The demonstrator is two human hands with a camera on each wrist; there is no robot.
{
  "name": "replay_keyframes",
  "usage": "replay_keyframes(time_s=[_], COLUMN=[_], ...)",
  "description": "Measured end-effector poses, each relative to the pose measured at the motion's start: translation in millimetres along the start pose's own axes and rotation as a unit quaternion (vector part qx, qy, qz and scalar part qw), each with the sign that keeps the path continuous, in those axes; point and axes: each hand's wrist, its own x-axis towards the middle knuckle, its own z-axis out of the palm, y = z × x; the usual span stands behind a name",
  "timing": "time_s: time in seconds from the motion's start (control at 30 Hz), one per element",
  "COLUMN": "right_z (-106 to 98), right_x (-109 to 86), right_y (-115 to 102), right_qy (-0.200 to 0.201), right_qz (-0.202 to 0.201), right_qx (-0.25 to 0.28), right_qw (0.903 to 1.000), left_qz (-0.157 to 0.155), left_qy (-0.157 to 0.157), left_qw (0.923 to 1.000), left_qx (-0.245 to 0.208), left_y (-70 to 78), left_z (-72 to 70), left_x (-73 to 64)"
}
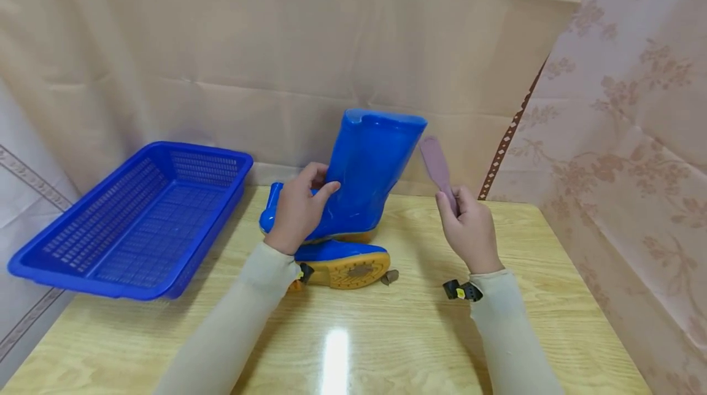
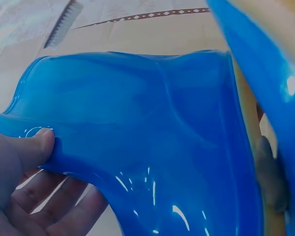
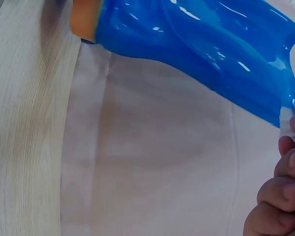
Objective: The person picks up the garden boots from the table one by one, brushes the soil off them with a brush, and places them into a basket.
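At mid-frame, the left hand [image 1: 301, 206] has its fingers clasped on a blue boot [image 1: 371, 174]; right of centre, the right hand [image 1: 473, 234] grips a mauve brush [image 1: 436, 164] just beside it. Brushing, I'd judge; next calls for bristles against a steadied boot.

Left hand [image 1: 298, 211] and right hand [image 1: 471, 230] are raised in front of the person, well apart, both gripping.
The left thumb [image 1: 328, 191] stretches toward the right hand, pressing opposite the bent left fingers [image 2: 76, 214]. The right fingers [image 3: 280, 189] curl in a row, the right thumb [image 1: 446, 210] pointing up on the side nearer the left hand. Below the hands, both forearms, in pale sleeves [image 1: 505, 321], slant inward toward each other.
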Motion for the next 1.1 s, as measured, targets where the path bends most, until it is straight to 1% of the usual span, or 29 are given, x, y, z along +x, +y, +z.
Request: replay_keyframes(time_s=[0.2, 0.33, 0.4, 0.47, 0.53, 0.63, 0.7, 0.77, 0.9, 1.0, 1.1], right_z=[1, 1, 1, 0, 0, 2, 3, 3, 4, 5, 5], right_x=[-0.3, -0.9, -0.9, -0.7, -1.0, -1.8, -2.0, -1.9, -2.4, -2.4, -2.0], right_y=[2, 5, 5, 4, 4, 6, 6, 6, 6, 6, 6], right_qy=[-0.022, -0.040, -0.046, -0.055, -0.075, -0.122, -0.154, -0.174, -0.188, -0.193, -0.192], right_qz=[0.023, 0.033, 0.034, 0.038, 0.050, 0.073, 0.085, 0.090, 0.094, 0.097, 0.097], right_qx=[-0.011, -0.024, -0.026, -0.026, -0.032, -0.048, -0.059, -0.064, -0.067, -0.067, -0.066], right_qw=[0.9994, 0.9983, 0.9980, 0.9974, 0.9954, 0.9887, 0.9826, 0.9785, 0.9753, 0.9741, 0.9743], left_qz=[-0.005, -0.010, -0.008, -0.006, -0.008, -0.019, -0.026, -0.026, -0.028, -0.046, -0.072], left_qy=[0.021, 0.036, 0.047, 0.064, 0.081, 0.099, 0.103, 0.111, 0.136, 0.150, 0.161], left_qw=[0.9996, 0.9991, 0.9988, 0.9979, 0.9967, 0.9949, 0.9943, 0.9935, 0.9902, 0.9871, 0.9833], left_qx=[-0.020, -0.017, -0.014, -0.009, -0.006, -0.001, -0.001, 0.002, 0.016, 0.033, 0.043], left_y=[8.9, 14.3, 15.8, 15.9, 15.7, 14.1, 11.8, 8.6, -1.1, -8.2, -15.2], left_z=[-10.3, -19.6, -25.6, -32.6, -40.7, -54.5, -64.5, -75.2, -98.4, -117.9, -137.4], left_x=[3.7, 7.0, 9.1, 11.3, 13.0, 15.0, 16.3, 18.2, 20.8, 21.2, 21.1])
